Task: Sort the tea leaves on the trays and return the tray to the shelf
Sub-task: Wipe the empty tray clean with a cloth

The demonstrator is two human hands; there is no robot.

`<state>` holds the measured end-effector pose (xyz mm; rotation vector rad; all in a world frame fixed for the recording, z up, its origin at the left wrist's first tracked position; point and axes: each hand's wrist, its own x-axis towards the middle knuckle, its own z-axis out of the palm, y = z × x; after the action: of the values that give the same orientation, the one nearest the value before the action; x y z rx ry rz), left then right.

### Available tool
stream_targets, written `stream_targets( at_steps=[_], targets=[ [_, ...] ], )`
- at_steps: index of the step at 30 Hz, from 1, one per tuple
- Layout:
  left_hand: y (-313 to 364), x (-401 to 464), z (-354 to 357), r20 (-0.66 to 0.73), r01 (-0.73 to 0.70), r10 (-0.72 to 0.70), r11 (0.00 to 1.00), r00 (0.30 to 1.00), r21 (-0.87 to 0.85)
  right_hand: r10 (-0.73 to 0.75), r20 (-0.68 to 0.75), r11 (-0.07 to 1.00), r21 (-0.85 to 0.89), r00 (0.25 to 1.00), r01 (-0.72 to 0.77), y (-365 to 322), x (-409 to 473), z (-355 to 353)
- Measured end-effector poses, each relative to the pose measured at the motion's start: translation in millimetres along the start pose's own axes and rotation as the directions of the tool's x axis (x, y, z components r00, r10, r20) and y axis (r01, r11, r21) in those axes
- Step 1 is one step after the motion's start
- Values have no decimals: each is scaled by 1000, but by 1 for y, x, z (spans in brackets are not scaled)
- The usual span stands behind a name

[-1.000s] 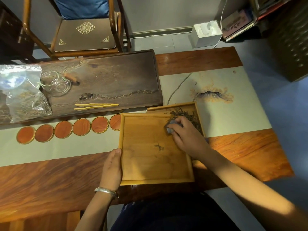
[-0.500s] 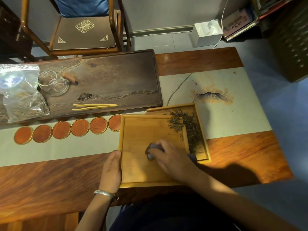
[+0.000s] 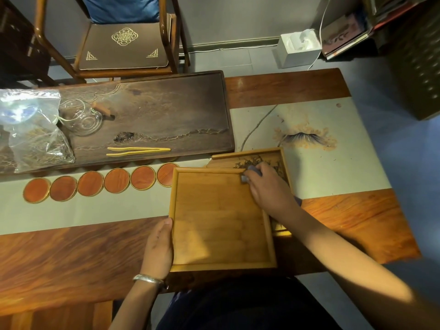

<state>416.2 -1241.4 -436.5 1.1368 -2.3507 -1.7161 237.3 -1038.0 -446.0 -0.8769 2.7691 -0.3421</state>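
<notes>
A light wooden tray (image 3: pixel 214 222) lies in front of me, its bare floor showing no leaves. Its right side overlaps a second wooden tray (image 3: pixel 252 153) that holds dark tea leaves (image 3: pixel 247 161) at its far end. My left hand (image 3: pixel 158 248) holds the near tray's left rim. At that tray's far right corner my right hand (image 3: pixel 266 189) grips a small grey cloth (image 3: pixel 250 173), right at the edge of the leaves. Most of the second tray is hidden under my right hand and the near tray.
A dark tea board (image 3: pixel 147 117) at the back carries yellow tweezers (image 3: pixel 138 151), a glass pitcher (image 3: pixel 82 119) and a plastic bag of leaves (image 3: pixel 33 132). Several round red coasters (image 3: pixel 102 185) line its front. A chair (image 3: pixel 121 41) and a tissue box (image 3: pixel 297 48) stand behind the table.
My right hand swept the cloth from the near tray's middle up to its far right corner. The few leaves seen on the near tray are gone from it. My left hand stayed on the rim.
</notes>
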Motion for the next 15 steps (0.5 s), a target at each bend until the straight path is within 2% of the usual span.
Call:
stream_targets(
  at_steps=[5,8,12,15],
  targets=[
    [-1,1,-1,6,1,-1,1000,1000,23,49,27,997,-63,998,-48,12,4,-3],
    [-4,1,-3,1,17,-17,1000,1000,11,79,3,997,-17,997,-79,14,2,-8],
    [-5,2,-5,-5,28,-28,1000,1000,0,-55,-45,995,80,997,59,-11,-3,-17],
    [-4,2,-6,13,34,-34,999,999,-20,-163,-33,983,86,986,165,-38,1,-15]
  ],
)
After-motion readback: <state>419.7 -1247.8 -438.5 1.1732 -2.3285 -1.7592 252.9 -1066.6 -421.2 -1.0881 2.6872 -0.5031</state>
